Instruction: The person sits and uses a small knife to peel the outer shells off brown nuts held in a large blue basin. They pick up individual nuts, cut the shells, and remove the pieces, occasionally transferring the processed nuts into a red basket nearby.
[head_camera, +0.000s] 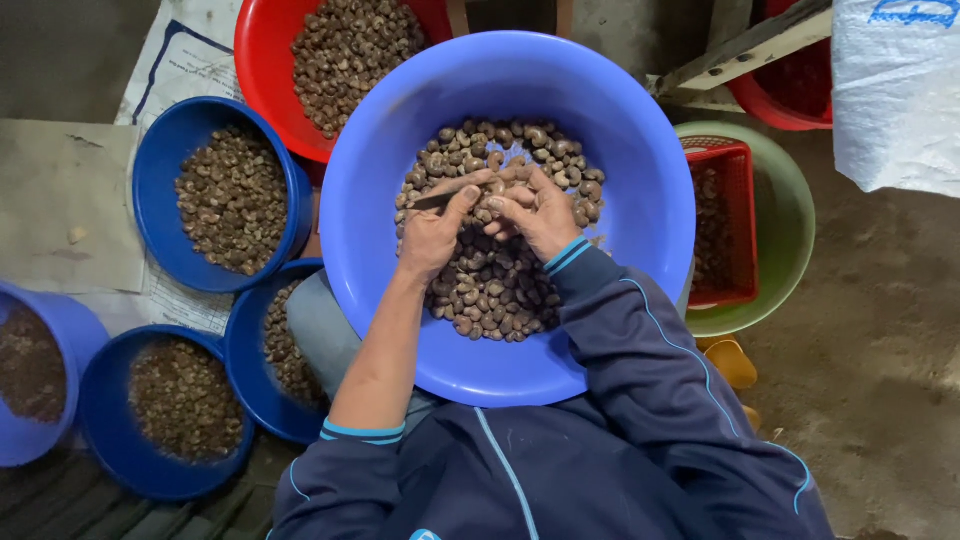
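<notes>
Working one nut (497, 188) from the pile in the big blue basin (640, 150) — left hand (432, 232) closed on a small knife (437, 200), right hand (537, 215) pinching the nut. Judging by this, shelling is underway; next needs a careful, steady pry.

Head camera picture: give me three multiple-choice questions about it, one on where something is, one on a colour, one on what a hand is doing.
1. Where is the red basket?
A. inside the green bowl
B. on the person's lap
C. under the white sack

2. What colour is the big bowl under both hands?
A. red
B. blue
C. green

3. What does the left hand hold?
A. nothing
B. a spoon
C. a small knife

Answers: 1 A, the basket sits within the green rim. 2 B, its wall is blue. 3 C, a thin blade sticks out past the fingers while the right hand pinches a nut.
</notes>
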